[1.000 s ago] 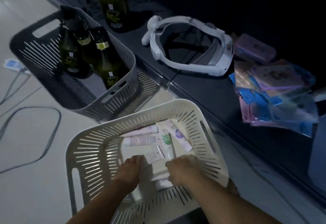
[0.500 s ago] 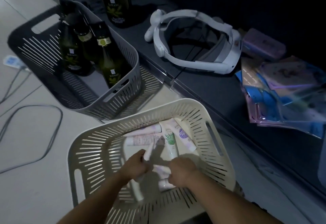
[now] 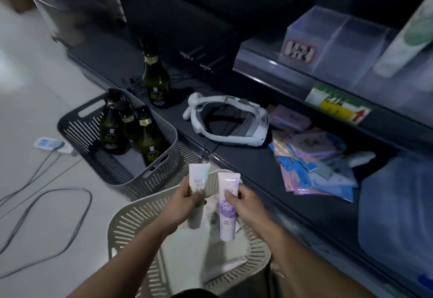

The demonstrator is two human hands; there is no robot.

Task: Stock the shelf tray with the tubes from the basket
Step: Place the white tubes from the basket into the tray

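Observation:
My left hand grips a white tube with a pale green top, held upright above the cream slotted basket on the floor. My right hand grips a white tube with a purple label right beside it. More tubes lie blurred in the basket beneath my hands. Up on the shelf at the upper right stands a clear plastic tray with dividers, and a green-and-white tube leans in its right part.
A grey basket with three dark green bottles sits on the floor at left, another bottle on the low shelf behind. A white headset and flat pink and blue packets lie on that shelf. Cables and a power strip cross the floor.
Both hands have lifted out of the cream basket, each with a tube now held upright. The view has swung up and right, bringing the upper shelf and clear tray into sight.

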